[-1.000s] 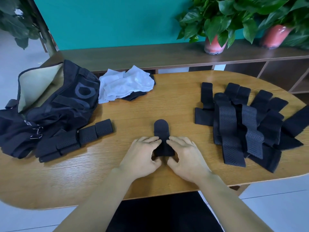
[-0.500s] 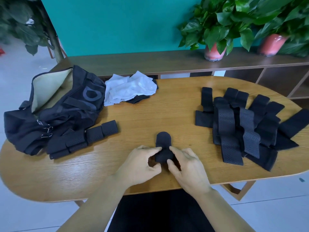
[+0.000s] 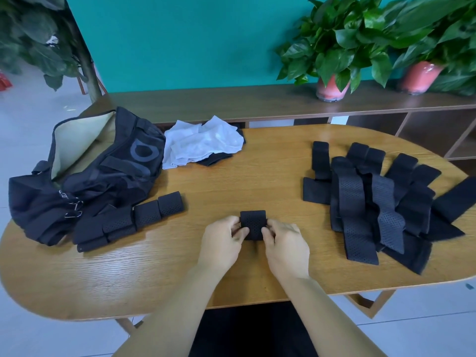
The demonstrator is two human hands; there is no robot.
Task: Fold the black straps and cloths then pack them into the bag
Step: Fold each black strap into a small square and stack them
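Observation:
A short black perforated strap (image 3: 253, 222), folded into a small square, lies at the table's front middle. My left hand (image 3: 223, 240) pinches its left edge and my right hand (image 3: 285, 242) pinches its right edge. Several folded straps (image 3: 144, 216) lie in a row against the black bag (image 3: 77, 181), which sits open at the left with its pale lining showing. A heap of unfolded black straps (image 3: 373, 199) covers the right side. A white cloth (image 3: 203, 144) lies crumpled over a dark cloth (image 3: 215, 158) behind the middle.
The oval wooden table (image 3: 257, 176) ends just behind my wrists. Behind it runs a dark shelf (image 3: 257, 101) carrying two potted plants (image 3: 332, 86) in pink pots. A larger plant (image 3: 38, 34) stands at the far left.
The strap's rounded far end has been folded over toward me, so it is now a compact square. Both hands shifted from pressing its near end to pinching its sides.

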